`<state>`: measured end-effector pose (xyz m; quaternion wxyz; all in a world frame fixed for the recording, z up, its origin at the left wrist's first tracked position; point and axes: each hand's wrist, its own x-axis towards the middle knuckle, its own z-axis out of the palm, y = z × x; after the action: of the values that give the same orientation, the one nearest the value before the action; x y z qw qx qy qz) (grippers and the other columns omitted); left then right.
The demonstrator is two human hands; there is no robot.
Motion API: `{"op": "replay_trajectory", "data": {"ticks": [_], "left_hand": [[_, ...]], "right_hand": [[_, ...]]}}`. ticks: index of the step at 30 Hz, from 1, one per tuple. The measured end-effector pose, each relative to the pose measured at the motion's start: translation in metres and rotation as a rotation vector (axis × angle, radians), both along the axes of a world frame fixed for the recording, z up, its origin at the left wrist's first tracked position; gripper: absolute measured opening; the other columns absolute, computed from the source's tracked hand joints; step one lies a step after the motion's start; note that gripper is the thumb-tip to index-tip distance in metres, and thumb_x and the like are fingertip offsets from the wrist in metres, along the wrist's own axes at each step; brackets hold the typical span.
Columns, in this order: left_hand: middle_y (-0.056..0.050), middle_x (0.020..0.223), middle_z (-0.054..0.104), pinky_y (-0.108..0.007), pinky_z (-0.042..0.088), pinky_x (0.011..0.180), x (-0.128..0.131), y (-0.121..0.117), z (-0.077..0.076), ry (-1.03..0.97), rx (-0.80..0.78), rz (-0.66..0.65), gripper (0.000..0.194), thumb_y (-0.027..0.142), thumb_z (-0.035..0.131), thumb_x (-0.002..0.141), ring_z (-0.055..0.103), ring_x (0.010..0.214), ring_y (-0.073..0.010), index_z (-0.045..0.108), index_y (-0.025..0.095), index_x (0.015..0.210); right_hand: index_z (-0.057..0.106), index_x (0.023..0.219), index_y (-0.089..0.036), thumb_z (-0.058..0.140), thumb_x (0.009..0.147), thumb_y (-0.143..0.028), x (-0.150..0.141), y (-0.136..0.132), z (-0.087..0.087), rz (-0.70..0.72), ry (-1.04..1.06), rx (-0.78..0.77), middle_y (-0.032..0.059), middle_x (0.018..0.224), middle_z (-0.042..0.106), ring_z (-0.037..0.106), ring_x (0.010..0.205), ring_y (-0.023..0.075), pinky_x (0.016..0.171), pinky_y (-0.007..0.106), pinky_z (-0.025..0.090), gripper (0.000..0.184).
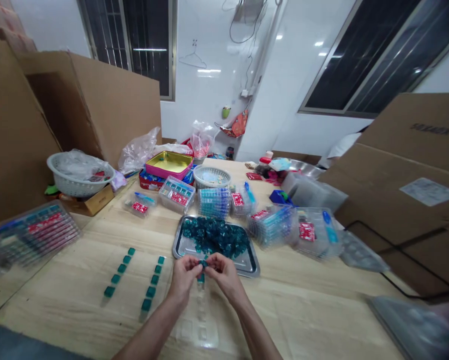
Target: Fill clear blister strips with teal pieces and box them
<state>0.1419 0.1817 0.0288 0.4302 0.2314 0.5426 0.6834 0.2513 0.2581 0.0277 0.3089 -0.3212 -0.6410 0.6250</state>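
Note:
My left hand (182, 278) and my right hand (224, 276) meet at the near edge of a metal tray, fingertips pinched together. Between them is a small teal square piece (203, 263), partly covered by the fingers. Just below it, another teal piece (200, 278) sits in the slotted middle of a clear plastic tray (206, 345). A heap of glossy teal pieces (218, 236) fills much of the metal tray (251, 267). To the left, two slanting rows of teal pieces, a farther row (121, 268) and a nearer row (154, 279), lie in clear plastic.
Clear filled cases stand stacked at the left (40, 232), beyond the metal tray (213, 202) and to its right (271, 225). Behind are a pink tin (167, 172) and baskets (74, 185). Cardboard boxes (115, 110) flank the wooden table (322, 310).

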Motion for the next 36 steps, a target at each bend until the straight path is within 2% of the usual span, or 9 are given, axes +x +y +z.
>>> {"op": "replay_trajectory", "data": {"ticks": [5, 9, 12, 18, 23, 26, 36], "left_hand": [[0.002, 0.051, 0.059, -0.019, 0.035, 0.047, 0.007, -0.01, 0.006, -0.127, -0.017, -0.034, 0.018, 0.018, 0.071, 0.05, 0.049, 0.046, -0.0078, 0.06, 0.012, 0.063], [0.003, 0.052, 0.059, -0.019, 0.033, 0.047, 0.007, -0.017, 0.005, -0.134, -0.045, -0.078, 0.021, 0.016, 0.073, 0.049, 0.048, 0.046, -0.0071, 0.061, 0.012, 0.065], [0.003, 0.053, 0.059, -0.019, 0.033, 0.048, 0.006, -0.022, 0.006, -0.105, -0.072, -0.136, 0.023, 0.015, 0.073, 0.048, 0.049, 0.048, -0.0075, 0.062, 0.012, 0.068], [0.002, 0.054, 0.059, -0.019, 0.033, 0.049, 0.006, -0.03, 0.007, -0.045, -0.076, -0.217, 0.021, 0.015, 0.072, 0.049, 0.049, 0.05, -0.008, 0.062, 0.012, 0.067], [0.002, 0.054, 0.058, -0.019, 0.033, 0.048, 0.006, -0.034, 0.01, 0.02, -0.091, -0.22, 0.016, 0.012, 0.066, 0.05, 0.048, 0.05, -0.008, 0.061, 0.011, 0.065], [0.001, 0.058, 0.06, -0.02, 0.036, 0.052, 0.007, -0.035, 0.011, 0.06, -0.089, -0.205, 0.014, 0.012, 0.064, 0.052, 0.05, 0.054, -0.0092, 0.061, 0.012, 0.066], [0.0, 0.063, 0.061, -0.02, 0.036, 0.055, 0.008, -0.036, 0.009, 0.059, -0.073, -0.166, 0.017, 0.011, 0.061, 0.053, 0.051, 0.058, -0.0097, 0.063, 0.011, 0.07]], "right_hand": [[0.057, 0.069, -0.017, 0.079, 0.052, -0.025, 0.011, -0.012, 0.004, 0.028, 0.091, -0.269, -0.0055, 0.055, 0.057, 0.051, 0.049, 0.0086, 0.049, 0.02, 0.039, 0.029], [0.057, 0.071, -0.015, 0.079, 0.058, -0.038, 0.021, -0.018, 0.005, 0.096, 0.134, -0.488, -0.0018, 0.059, 0.062, 0.058, 0.053, 0.0104, 0.049, 0.02, 0.042, 0.034], [0.056, 0.067, -0.015, 0.081, 0.057, -0.036, 0.025, -0.022, 0.005, 0.137, 0.164, -0.572, -0.0022, 0.056, 0.061, 0.056, 0.049, 0.0088, 0.048, 0.018, 0.042, 0.034], [0.063, 0.071, -0.012, 0.084, 0.05, -0.021, 0.029, -0.03, 0.002, 0.211, 0.195, -0.623, -0.0017, 0.056, 0.062, 0.052, 0.044, 0.0063, 0.048, 0.019, 0.045, 0.031], [0.066, 0.072, -0.011, 0.083, 0.048, -0.015, 0.03, -0.037, 0.0, 0.247, 0.225, -0.636, -0.0011, 0.062, 0.063, 0.054, 0.049, 0.0076, 0.055, 0.024, 0.05, 0.029], [0.065, 0.071, -0.013, 0.082, 0.051, -0.015, 0.029, -0.042, 0.001, 0.253, 0.259, -0.61, -0.0023, 0.062, 0.06, 0.052, 0.05, 0.0073, 0.053, 0.024, 0.05, 0.027], [0.057, 0.064, -0.015, 0.085, 0.047, -0.02, 0.026, -0.045, -0.004, 0.113, 0.269, -0.592, -0.0039, 0.057, 0.058, 0.05, 0.047, 0.0064, 0.048, 0.019, 0.045, 0.032]]}}
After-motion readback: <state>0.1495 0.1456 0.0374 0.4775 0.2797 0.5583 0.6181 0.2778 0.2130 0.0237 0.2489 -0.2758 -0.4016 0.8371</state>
